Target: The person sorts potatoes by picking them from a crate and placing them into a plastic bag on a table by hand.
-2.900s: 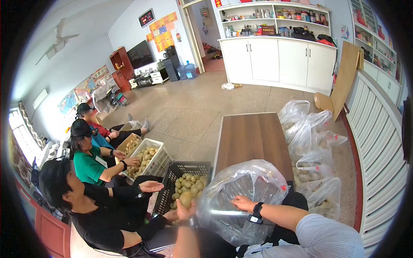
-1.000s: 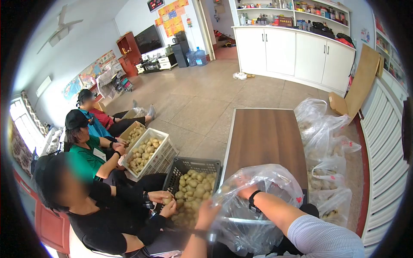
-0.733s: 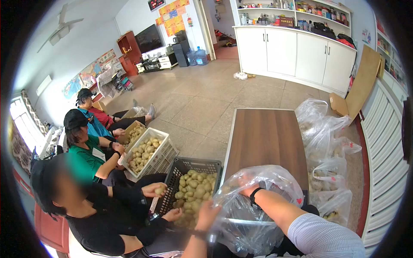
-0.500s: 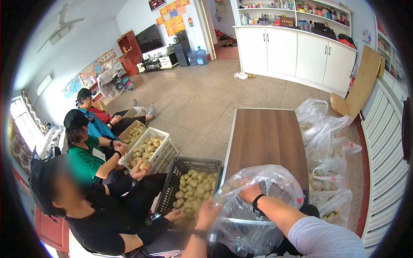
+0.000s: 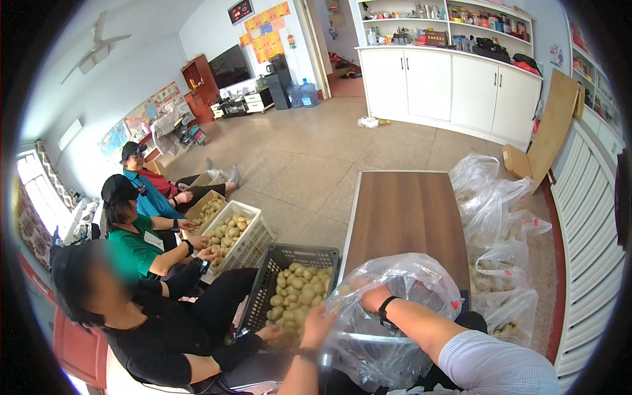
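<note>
A clear plastic bag (image 5: 388, 359) stands wide-mouthed in front of me, at the near end of a brown table. My left hand (image 5: 318, 329) is closed on the left side of its rim. My right hand (image 5: 375, 299), with a dark band on the wrist, reaches into the mouth of the bag near its left rim. Plastic and the hand itself hide its fingertips. Left of the bag, a dark grey crate (image 5: 253, 299) holds many potatoes (image 5: 297, 289). A co-worker's hand is low beside that crate.
Three co-workers sit in a row at left. A white crate (image 5: 260, 242) and a cardboard box (image 5: 195, 212), both with potatoes, stand by them. The brown table (image 5: 405, 217) extends ahead. Several filled plastic bags (image 5: 503, 263) line the floor at right, beside a white slatted panel (image 5: 586, 230).
My right hand has moved slightly left and down at the bag. My left hand stays on the rim. The nearest co-worker's raised hand has lowered, and the view has shifted slightly.
</note>
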Demonstrator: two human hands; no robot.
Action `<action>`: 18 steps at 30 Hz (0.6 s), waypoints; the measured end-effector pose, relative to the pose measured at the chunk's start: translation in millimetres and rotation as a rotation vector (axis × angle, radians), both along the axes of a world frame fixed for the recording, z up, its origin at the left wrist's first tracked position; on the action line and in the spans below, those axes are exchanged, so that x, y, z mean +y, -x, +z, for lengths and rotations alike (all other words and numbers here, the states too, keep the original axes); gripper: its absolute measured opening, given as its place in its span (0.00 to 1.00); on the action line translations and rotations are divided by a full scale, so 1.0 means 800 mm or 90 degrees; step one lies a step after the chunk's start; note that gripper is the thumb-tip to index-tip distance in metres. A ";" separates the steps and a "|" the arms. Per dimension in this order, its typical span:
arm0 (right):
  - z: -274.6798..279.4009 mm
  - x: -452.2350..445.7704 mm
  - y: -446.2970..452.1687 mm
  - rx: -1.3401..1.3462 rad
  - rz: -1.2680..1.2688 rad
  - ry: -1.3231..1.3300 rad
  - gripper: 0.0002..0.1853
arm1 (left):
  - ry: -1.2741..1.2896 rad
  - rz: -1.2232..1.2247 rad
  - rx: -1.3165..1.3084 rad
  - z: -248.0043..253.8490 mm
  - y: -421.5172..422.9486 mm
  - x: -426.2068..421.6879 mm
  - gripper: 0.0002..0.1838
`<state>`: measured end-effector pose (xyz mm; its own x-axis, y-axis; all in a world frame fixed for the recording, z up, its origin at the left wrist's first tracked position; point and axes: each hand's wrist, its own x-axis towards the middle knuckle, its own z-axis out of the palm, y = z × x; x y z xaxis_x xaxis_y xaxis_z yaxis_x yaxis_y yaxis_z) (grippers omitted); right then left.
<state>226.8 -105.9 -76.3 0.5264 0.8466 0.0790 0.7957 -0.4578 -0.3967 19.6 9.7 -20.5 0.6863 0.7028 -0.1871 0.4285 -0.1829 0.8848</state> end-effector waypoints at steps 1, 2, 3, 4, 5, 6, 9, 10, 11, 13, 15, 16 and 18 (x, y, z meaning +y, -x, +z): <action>-0.002 0.002 0.000 0.038 -0.019 -0.002 0.16 | -0.005 0.000 0.001 0.003 0.000 0.000 0.29; -0.004 0.005 0.000 0.075 -0.039 -0.005 0.16 | -0.005 -0.001 0.001 0.006 0.000 0.000 0.29; -0.013 0.008 -0.001 0.043 -0.027 -0.025 0.16 | 0.012 -0.004 -0.005 0.010 0.000 0.000 0.29; -0.021 0.010 -0.002 0.028 -0.019 -0.034 0.16 | 0.029 -0.005 -0.010 0.011 0.000 0.000 0.29; -0.030 0.012 -0.004 0.011 -0.012 -0.044 0.17 | 0.030 -0.004 -0.011 0.009 0.000 -0.001 0.29; -0.023 0.014 -0.002 -0.007 0.008 0.004 0.16 | 0.042 0.002 -0.013 0.008 0.001 -0.001 0.28; -0.017 0.022 0.000 -0.024 0.024 0.063 0.17 | 0.039 0.008 -0.012 0.012 0.001 -0.003 0.27; -0.025 0.025 -0.002 -0.022 0.023 0.070 0.18 | 0.025 0.009 -0.008 0.013 0.001 -0.003 0.27; -0.033 0.027 -0.004 -0.021 0.022 0.076 0.19 | 0.026 0.010 -0.007 0.010 0.001 -0.003 0.27; -0.032 0.028 -0.003 0.026 0.003 0.067 0.20 | 0.006 0.023 -0.030 0.006 0.001 -0.001 0.27; -0.028 0.023 0.000 0.046 -0.008 0.082 0.19 | 0.011 0.012 -0.032 0.011 0.002 0.000 0.26; -0.025 0.022 0.002 0.048 -0.011 0.091 0.19 | 0.015 0.000 -0.035 0.017 0.001 -0.001 0.26; -0.026 0.018 0.005 0.036 -0.034 0.085 0.18 | 0.031 -0.004 -0.019 0.031 0.001 -0.005 0.26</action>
<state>223.0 -91.5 -97.1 0.5711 0.8184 -0.0638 0.7473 -0.5505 -0.3721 19.0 5.9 4.0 0.6969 0.6886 -0.2003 0.4005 -0.1419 0.9053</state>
